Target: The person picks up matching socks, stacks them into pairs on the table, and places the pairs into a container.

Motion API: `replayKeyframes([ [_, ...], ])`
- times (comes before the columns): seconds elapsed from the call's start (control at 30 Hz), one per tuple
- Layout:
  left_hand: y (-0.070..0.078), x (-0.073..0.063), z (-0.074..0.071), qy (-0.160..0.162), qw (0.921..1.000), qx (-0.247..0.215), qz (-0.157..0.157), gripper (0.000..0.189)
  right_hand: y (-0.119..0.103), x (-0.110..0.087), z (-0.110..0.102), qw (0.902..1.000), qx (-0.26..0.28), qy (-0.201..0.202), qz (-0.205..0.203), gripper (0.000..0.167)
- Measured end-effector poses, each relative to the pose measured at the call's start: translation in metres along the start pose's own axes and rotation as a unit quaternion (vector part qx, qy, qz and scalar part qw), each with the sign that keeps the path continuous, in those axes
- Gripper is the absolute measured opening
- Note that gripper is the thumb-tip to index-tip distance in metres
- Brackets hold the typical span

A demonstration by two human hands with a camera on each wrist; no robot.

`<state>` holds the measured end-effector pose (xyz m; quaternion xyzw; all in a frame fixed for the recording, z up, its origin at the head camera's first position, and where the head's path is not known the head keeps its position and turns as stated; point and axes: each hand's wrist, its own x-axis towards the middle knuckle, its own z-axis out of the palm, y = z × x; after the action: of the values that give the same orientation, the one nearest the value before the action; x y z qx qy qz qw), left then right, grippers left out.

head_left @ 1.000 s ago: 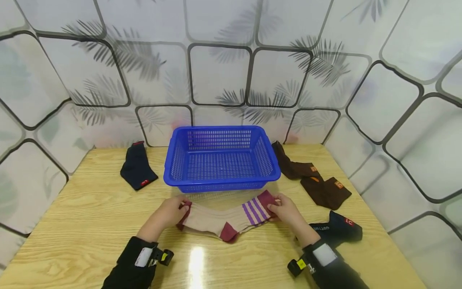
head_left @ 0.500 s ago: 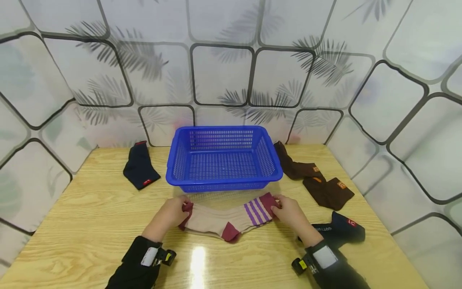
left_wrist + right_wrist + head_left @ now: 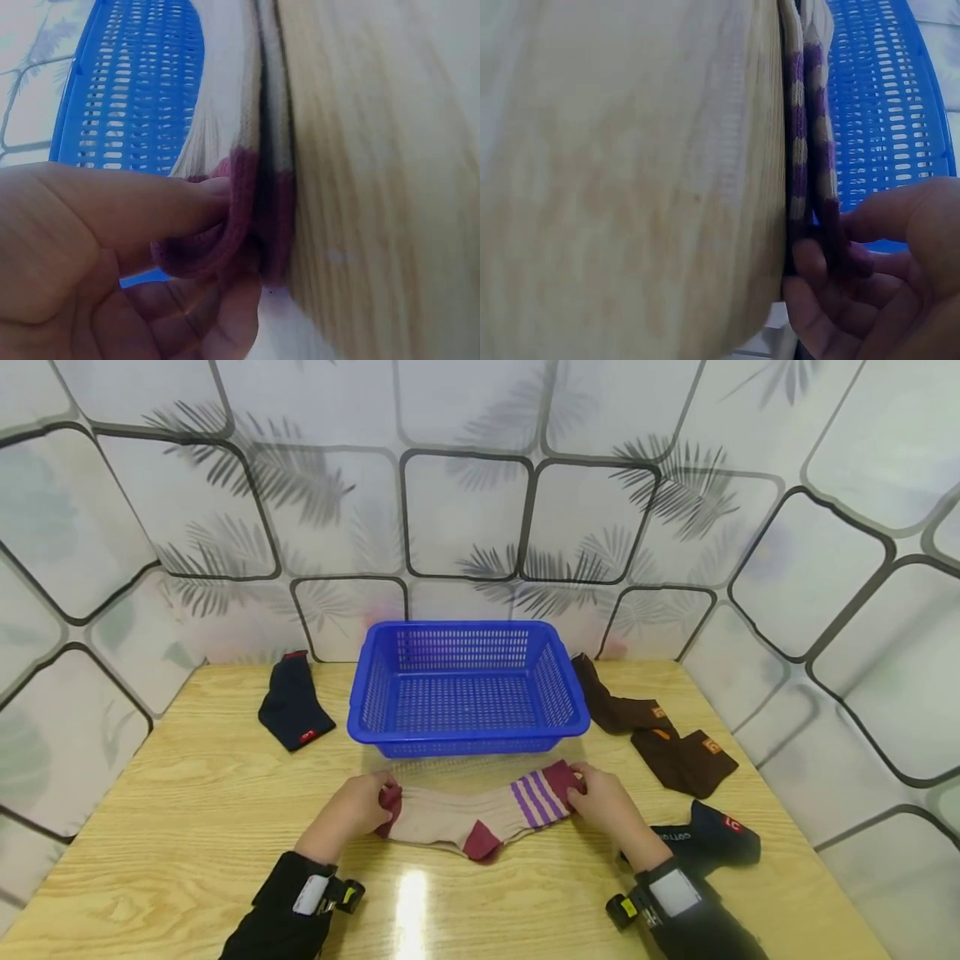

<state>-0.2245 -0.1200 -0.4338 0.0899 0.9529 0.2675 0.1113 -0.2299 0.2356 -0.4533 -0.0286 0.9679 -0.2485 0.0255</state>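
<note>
Two beige socks (image 3: 442,817) lie one over the other on the table, with maroon toes, heels and cuffs and purple stripes near the cuff. At the toe end, my left hand (image 3: 360,806) pinches the maroon fabric between thumb and fingers. In the left wrist view the upper toe (image 3: 241,187) curls over the fingers, with the second sock beneath. My right hand (image 3: 602,795) grips the maroon cuff at the other end. Two striped layers (image 3: 810,135) run side by side in the right wrist view, where fingertips partly hide the cuff.
A blue perforated basket (image 3: 468,747) stands just behind the socks. One dark navy sock (image 3: 292,706) lies on the left. Brown socks (image 3: 678,760) are at the right, and another navy sock (image 3: 716,843) lies beside my right forearm. A patterned wall covering (image 3: 465,518) encloses the table.
The head view has shifted slightly, so everything sits a little further right in it. Both hands still hold the same ends of the socks.
</note>
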Motion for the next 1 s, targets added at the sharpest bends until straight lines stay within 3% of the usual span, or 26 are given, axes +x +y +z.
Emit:
replayKeyframes([
  [0.1, 0.005, -0.005, 0.002, 0.034, 0.9985, 0.039, 0.017, 0.029, -0.004, 0.000, -0.002, 0.9992, -0.030, 0.012, -0.022, 0.043],
  [0.17, 0.012, -0.011, 0.007, 0.097, 0.9898, 0.087, 0.057, 0.030, -0.010, -0.003, -0.004, 0.9960, -0.063, 0.033, -0.054, 0.043],
  [0.23, 0.022, -0.019, 0.016, 0.167, 0.9683, 0.148, 0.112, 0.035, -0.021, -0.009, -0.007, 0.9896, -0.085, 0.047, -0.106, 0.041],
  [0.3, 0.035, -0.029, 0.029, 0.194, 0.9481, 0.191, 0.164, 0.041, -0.032, -0.016, -0.006, 0.9766, -0.104, 0.042, -0.184, 0.038],
  [0.33, 0.041, -0.033, 0.035, 0.185, 0.9434, 0.205, 0.183, 0.045, -0.038, -0.020, -0.005, 0.9670, -0.110, 0.029, -0.228, 0.037],
  [0.37, 0.047, -0.038, 0.040, 0.156, 0.9450, 0.212, 0.194, 0.051, -0.045, -0.024, -0.004, 0.9566, -0.111, 0.007, -0.269, 0.035],
  [0.43, 0.058, -0.046, 0.050, 0.062, 0.9575, 0.208, 0.191, 0.066, -0.056, -0.030, 0.000, 0.9324, -0.117, -0.050, -0.338, 0.036],
  [0.5, 0.066, -0.050, 0.055, -0.018, 0.9674, 0.192, 0.164, 0.078, -0.065, -0.035, 0.005, 0.9142, -0.125, -0.104, -0.371, 0.038],
  [0.57, 0.068, -0.052, 0.057, -0.066, 0.9688, 0.186, 0.149, 0.086, -0.070, -0.039, 0.009, 0.9061, -0.136, -0.150, -0.371, 0.044],
  [0.73, 0.059, -0.052, 0.051, -0.105, 0.9649, 0.169, 0.171, 0.091, -0.069, -0.041, 0.013, 0.8986, -0.158, -0.209, -0.352, 0.058],
  [0.87, 0.048, -0.050, 0.045, -0.114, 0.9615, 0.154, 0.197, 0.091, -0.062, -0.042, 0.012, 0.8948, -0.156, -0.238, -0.344, 0.068],
  [1.0, 0.038, -0.050, 0.039, -0.121, 0.9631, 0.134, 0.200, 0.085, -0.057, -0.042, 0.010, 0.8852, -0.162, -0.250, -0.357, 0.067],
])
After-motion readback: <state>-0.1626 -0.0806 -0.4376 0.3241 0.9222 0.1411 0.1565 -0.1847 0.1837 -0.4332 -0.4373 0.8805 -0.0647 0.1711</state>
